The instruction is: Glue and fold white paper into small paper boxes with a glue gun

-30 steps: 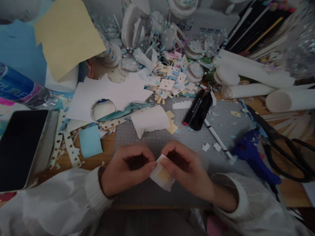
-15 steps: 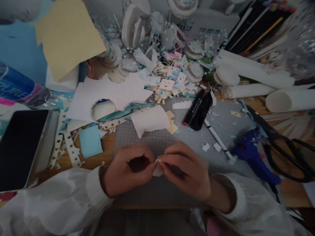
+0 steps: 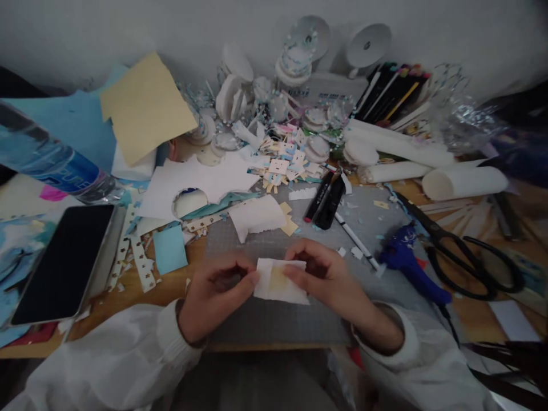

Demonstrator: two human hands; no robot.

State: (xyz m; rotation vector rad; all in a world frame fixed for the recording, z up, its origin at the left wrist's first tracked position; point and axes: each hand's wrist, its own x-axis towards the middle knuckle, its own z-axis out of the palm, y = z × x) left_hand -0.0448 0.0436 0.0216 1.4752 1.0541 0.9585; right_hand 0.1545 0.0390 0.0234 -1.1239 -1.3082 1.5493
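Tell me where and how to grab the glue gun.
Likely best by the blue handle, coming from the near right: the glue gun lies with that end slanting this way, though the scissors sit close on its right.

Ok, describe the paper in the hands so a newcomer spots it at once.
On the desk, find the gray mat. Above its near part, the left hand and right hand hold a small white paper. Unlike the curled white paper farther back, it shows a yellow patch.

Grey gridded mat on a wooden table
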